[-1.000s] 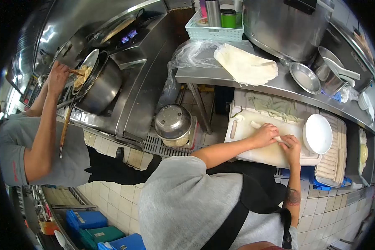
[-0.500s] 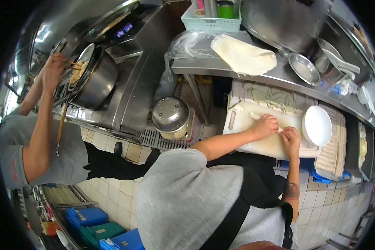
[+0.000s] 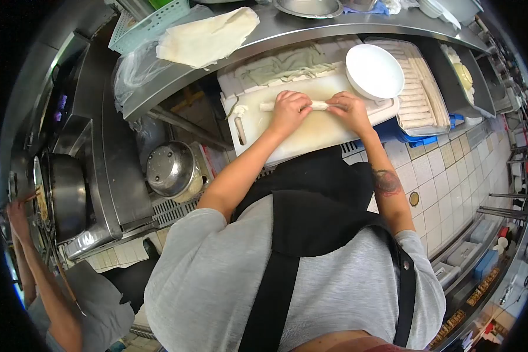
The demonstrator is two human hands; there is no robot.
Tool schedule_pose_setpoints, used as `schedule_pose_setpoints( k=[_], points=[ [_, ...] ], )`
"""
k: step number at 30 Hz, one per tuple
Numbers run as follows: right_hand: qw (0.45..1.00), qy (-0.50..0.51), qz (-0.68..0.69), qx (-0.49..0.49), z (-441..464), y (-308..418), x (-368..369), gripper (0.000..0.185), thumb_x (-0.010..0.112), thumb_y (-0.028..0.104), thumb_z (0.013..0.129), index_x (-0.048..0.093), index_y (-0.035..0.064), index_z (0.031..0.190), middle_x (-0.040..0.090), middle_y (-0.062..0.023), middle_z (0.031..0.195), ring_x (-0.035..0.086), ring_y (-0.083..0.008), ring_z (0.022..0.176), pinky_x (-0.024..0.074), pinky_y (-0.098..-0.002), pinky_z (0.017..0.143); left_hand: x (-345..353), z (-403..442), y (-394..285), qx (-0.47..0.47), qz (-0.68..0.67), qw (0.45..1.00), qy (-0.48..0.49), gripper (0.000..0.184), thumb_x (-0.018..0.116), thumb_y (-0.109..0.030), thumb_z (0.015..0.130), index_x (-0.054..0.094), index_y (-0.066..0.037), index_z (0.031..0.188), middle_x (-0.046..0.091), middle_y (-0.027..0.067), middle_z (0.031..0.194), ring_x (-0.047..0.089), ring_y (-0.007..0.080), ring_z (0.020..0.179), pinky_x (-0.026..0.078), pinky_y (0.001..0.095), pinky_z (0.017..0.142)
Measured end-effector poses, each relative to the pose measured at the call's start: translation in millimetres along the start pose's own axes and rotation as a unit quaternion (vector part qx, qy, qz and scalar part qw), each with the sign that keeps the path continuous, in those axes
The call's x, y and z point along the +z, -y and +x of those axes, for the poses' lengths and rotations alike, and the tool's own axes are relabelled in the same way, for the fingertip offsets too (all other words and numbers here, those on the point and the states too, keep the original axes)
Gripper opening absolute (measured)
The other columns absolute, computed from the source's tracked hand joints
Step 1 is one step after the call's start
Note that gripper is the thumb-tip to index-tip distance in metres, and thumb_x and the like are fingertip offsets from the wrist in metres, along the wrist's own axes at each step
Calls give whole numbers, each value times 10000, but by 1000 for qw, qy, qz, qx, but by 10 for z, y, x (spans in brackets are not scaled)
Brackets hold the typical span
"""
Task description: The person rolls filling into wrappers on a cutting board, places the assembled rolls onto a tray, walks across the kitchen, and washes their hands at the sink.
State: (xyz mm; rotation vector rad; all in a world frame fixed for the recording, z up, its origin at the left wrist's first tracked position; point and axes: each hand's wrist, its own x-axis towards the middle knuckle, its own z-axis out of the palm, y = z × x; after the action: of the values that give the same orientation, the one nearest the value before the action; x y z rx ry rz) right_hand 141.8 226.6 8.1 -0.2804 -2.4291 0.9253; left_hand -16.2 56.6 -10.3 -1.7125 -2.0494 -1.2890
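Observation:
A long, thin white roll (image 3: 320,105) that looks like a filled wrapper lies across the white cutting board (image 3: 293,138). My left hand (image 3: 291,112) is closed over its middle, and the roll's left end sticks out beyond the fingers. At its right end, the fingertips of my right hand (image 3: 347,110) pinch it. Right behind that hand stands a white bowl (image 3: 375,71). On the board's left side lies a small white scrap (image 3: 240,110) near the handle slot. A folded green cloth (image 3: 287,66) rests along the far side of the board.
Several finished rolls fill a tray (image 3: 413,88) at the right. A pale sheet (image 3: 208,38) hangs over the steel shelf edge (image 3: 158,97). A metal-domed container (image 3: 171,168) stands left on the floor. A co-worker's arm (image 3: 41,276) reaches to a large pot (image 3: 67,196).
My view has swung to the right, so the board appears further left and the co-worker lower. My hands have moved apart, showing more of the roll between them.

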Motion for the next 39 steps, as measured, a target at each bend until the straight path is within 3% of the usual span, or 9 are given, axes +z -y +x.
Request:
schedule_pose_setpoints(
  k=[6, 13, 19, 22, 28, 32, 33, 36, 39],
  points=[
    [999, 6, 19, -30, 132, 82, 110, 162, 796, 83, 739, 748, 38, 886, 697, -99, 852, 671, -257, 776, 535, -345, 720, 89, 51, -75, -5, -2, 1000, 14, 115, 786, -131, 740, 698, -72, 784, 706, 31, 915, 641, 239, 955, 435, 402, 958],
    [996, -37, 24, 76, -114, 21, -165, 420, 800, 156, 765, 688, 86, 1163, 654, -140, 1126, 634, -317, 1009, 508, -378, 864, -194, -186, -149, -55, 76, 996, -7, 388, 774, -223, 776, 658, -104, 1126, 593, 84, 1236, 535, 284, 1206, 317, 523, 1089],
    [1000, 16, -13, 19, -164, 10, -284, 594, 818, 205, 744, 625, 103, 1296, 598, -150, 1265, 580, -351, 1149, 469, -419, 982, -485, -452, -418, -105, 166, 977, 87, 571, 752, -239, 804, 550, -105, 1321, 429, 153, 1441, 345, 372, 1406, 205, 632, 1139],
    [999, 2, 6, 48, -151, -5, -254, 713, 839, 195, 715, 567, 101, 1367, 577, -162, 1309, 571, -358, 1168, 462, -422, 999, -640, -547, -497, -105, 192, 969, 112, 592, 756, -231, 796, 540, -98, 1332, 420, 163, 1447, 364, 378, 1383, 264, 590, 1126],
    [997, 17, 22, 73, -160, -12, -268, 692, 829, 168, 724, 566, 102, 1361, 556, -154, 1333, 540, -364, 1203, 434, -448, 1015, -1015, -493, -146, -267, 282, 920, -59, 650, 762, -161, 785, 493, -69, 1369, 412, 198, 1452, 419, 418, 1298, 353, 496, 1078],
    [995, 30, 51, 78, -140, -50, -303, 653, 818, 150, 733, 578, 91, 1337, 557, -148, 1321, 532, -359, 1203, 426, -444, 1014, -998, -506, 115, -276, 217, 936, -12, 540, 748, -161, 812, 579, -27, 1307, 549, 201, 1332, 529, 387, 1212, 410, 439, 1058],
    [994, 30, 60, 80, -138, -58, -310, 640, 815, 146, 735, 584, 86, 1329, 559, -148, 1316, 533, -357, 1199, 426, -441, 1012, -936, -439, 33, -250, 258, 933, -18, 358, 713, -108, 837, 662, -4, 1176, 625, 181, 1219, 587, 363, 1126, 464, 404, 993],
    [995, 35, 46, 85, -140, -65, -313, 569, 795, 131, 750, 609, 79, 1285, 563, -150, 1303, 540, -359, 1179, 426, -442, 1004, -798, -451, 67, -327, 247, 909, -72, 253, 672, -45, 855, 696, -6, 1103, 651, 157, 1158, 603, 337, 1082, 486, 386, 942],
    [996, 39, 25, 72, -144, -103, -269, 509, 767, 108, 756, 629, 72, 1244, 566, -152, 1290, 544, -361, 1167, 421, -448, 1002, -768, -383, 97, -296, 284, 909, -74, 186, 652, 14, 824, 711, 2, 1000, 649, 137, 1023, 608, 333, 952, 506, 407, 846]
  ],
)
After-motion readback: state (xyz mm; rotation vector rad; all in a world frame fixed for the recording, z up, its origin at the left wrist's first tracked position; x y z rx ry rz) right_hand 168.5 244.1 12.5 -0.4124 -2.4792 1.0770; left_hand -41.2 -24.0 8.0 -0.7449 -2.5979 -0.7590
